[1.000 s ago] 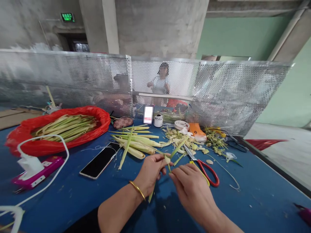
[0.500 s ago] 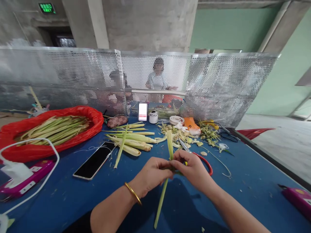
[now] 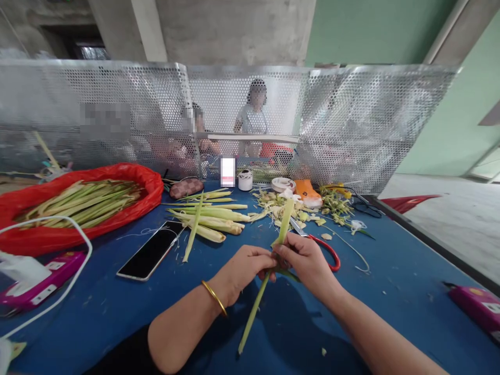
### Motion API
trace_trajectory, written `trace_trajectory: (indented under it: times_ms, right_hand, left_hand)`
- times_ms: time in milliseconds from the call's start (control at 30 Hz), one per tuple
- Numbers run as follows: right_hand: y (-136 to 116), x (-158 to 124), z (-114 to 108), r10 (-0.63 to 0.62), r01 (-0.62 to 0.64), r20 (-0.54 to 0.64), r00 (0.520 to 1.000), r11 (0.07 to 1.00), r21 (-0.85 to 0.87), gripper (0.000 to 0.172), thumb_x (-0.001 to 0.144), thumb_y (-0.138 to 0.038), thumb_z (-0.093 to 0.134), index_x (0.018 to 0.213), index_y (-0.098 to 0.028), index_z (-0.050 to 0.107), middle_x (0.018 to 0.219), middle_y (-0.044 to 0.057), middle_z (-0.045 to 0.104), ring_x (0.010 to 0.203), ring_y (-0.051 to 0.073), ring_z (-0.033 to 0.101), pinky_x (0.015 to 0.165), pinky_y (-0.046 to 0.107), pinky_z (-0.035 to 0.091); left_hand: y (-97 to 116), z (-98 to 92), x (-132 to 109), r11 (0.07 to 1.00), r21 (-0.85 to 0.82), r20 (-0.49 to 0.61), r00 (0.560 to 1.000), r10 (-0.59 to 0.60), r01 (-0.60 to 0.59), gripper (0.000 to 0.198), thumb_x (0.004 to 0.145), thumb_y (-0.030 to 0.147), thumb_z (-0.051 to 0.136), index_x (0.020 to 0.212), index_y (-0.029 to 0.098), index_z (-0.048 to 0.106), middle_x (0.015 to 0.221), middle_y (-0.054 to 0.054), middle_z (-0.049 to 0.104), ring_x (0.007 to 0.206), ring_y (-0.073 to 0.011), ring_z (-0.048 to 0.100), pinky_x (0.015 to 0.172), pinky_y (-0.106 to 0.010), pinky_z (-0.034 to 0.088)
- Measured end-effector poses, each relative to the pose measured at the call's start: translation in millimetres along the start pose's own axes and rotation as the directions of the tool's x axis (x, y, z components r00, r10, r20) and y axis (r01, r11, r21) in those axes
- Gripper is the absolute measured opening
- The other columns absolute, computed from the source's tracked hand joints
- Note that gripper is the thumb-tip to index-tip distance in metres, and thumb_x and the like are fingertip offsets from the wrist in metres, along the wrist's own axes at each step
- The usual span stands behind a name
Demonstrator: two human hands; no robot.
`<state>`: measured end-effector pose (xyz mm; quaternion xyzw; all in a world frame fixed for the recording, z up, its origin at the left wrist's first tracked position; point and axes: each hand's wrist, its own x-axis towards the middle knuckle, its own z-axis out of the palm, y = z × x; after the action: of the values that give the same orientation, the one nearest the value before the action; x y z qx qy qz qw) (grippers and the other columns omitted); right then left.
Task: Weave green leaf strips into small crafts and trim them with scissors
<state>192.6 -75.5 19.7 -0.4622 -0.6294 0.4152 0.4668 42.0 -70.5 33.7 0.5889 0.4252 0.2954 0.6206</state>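
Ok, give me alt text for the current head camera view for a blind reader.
The left hand and right hand hold green plant strips above a blue table. Around them lie a phone, red-handled scissors and pale leaf pieces, with a red plastic bag of long strips at the left.

Wearing a gold bangle (image 3: 214, 298) around the left wrist (image 3: 226, 285), with the left forearm (image 3: 185, 325) bare on its near side, back to a black sleeve (image 3: 121, 350) around the elbow. Just beyond the bangle, bending the left hand (image 3: 248, 271) inward, with thumb and index finger pinched and other fingers curled beneath. Farther right of the bangle, holding the right hand (image 3: 307, 258) in a similar pinch, fingertips close to the left ones. Slanting the bare right forearm (image 3: 383, 323) toward the near side, well right of the bangle.
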Motion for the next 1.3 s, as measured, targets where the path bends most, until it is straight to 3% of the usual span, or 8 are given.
trace_trajectory:
  times_ms: [200,433,700,900,1000,1100,1200,1300]
  right_hand:
    - [4,-3,3,-0.011,0.010,-0.032,0.999,1.000,-0.023,0.025,0.082,-0.031,0.056,0.061,-0.019,0.050,0.051,-0.005,0.047,0.048,0.010,0.041,0.045,0.022,0.031]
    - [5,-5,7,-0.036,0.025,-0.112,0.993,0.994,-0.103,0.022,0.080,-0.028,0.056,0.061,-0.019,0.051,0.055,-0.004,0.045,0.052,0.011,0.041,0.046,0.022,0.032]
    - [1,-2,6,-0.010,0.011,-0.058,0.998,1.000,0.008,0.018,0.076,-0.030,0.059,0.062,-0.018,0.055,0.059,-0.002,0.049,0.057,0.012,0.042,0.051,0.024,0.035]
    - [-1,-4,9,-0.027,0.023,-0.080,0.996,0.999,-0.040,0.018,0.072,-0.026,0.059,0.057,-0.018,0.055,0.058,-0.002,0.049,0.058,0.013,0.043,0.053,0.025,0.035]
    - [-3,-4,9,0.021,-0.021,-0.061,0.998,1.000,-0.009,0.018,0.072,-0.027,0.060,0.056,-0.018,0.054,0.056,-0.002,0.049,0.055,0.012,0.043,0.051,0.025,0.035]
    - [-2,1,5,0.064,-0.063,-0.029,0.998,0.997,0.040,0.023,0.073,-0.033,0.062,0.057,-0.017,0.058,0.054,-0.002,0.050,0.054,0.012,0.045,0.052,0.025,0.036]
    - [3,9,-2,0.111,-0.099,-0.069,0.991,0.982,0.159,0.027,0.073,-0.042,0.063,0.071,-0.015,0.066,0.059,-0.001,0.054,0.057,0.012,0.048,0.055,0.025,0.038]
    - [7,13,-8,0.188,-0.162,-0.066,0.980,0.944,0.287,0.029,0.071,-0.038,0.067,0.089,-0.015,0.069,0.065,-0.001,0.057,0.057,0.011,0.049,0.056,0.024,0.039]
  left_hand:
    - [-3,-2.2,0,0.994,-0.043,0.081,0.992,-0.100,0.103,0.016,0.066,0.027,0.055,0.059,0.015,0.064,0.052,0.000,0.056,0.054,-0.0116,0.044,0.057,-0.024,0.031]
    - [-1,-2.9,-4,0.999,0.010,0.134,0.990,-0.045,0.044,0.021,0.067,0.027,0.055,0.049,0.016,0.058,0.051,0.001,0.053,0.056,-0.0123,0.043,0.058,-0.025,0.031]
    - [2,-1.7,-7,0.994,0.109,0.084,0.996,-0.017,0.008,0.036,0.071,0.043,0.060,0.046,0.017,0.056,0.048,0.001,0.048,0.052,-0.0111,0.037,0.056,-0.025,0.027]
    - [-3,-0.4,-8,0.984,0.178,0.119,0.992,-0.030,0.008,0.031,0.070,0.036,0.062,0.046,0.016,0.059,0.045,0.002,0.047,0.049,-0.0105,0.037,0.053,-0.025,0.026]
    - [-3,2.7,-10,0.991,0.132,0.162,0.986,-0.043,0.022,0.031,0.069,0.035,0.064,0.045,0.016,0.060,0.046,0.001,0.051,0.051,-0.0110,0.040,0.056,-0.025,0.029]
    - [-3,5.1,-8,0.998,0.028,0.120,0.991,-0.059,0.056,0.035,0.069,0.041,0.067,0.047,0.015,0.062,0.047,0.000,0.053,0.051,-0.0103,0.041,0.056,-0.024,0.031]
    - [-2,1.9,-3,0.976,-0.195,0.018,0.995,-0.093,0.095,0.034,0.070,0.047,0.068,0.067,0.013,0.071,0.056,-0.003,0.062,0.054,-0.0100,0.046,0.056,-0.022,0.034]
    - [-1,-6.8,1,0.913,-0.388,-0.042,0.987,-0.153,0.125,0.041,0.075,0.051,0.064,0.086,0.013,0.072,0.072,-0.007,0.069,0.058,-0.0098,0.053,0.057,-0.020,0.038]
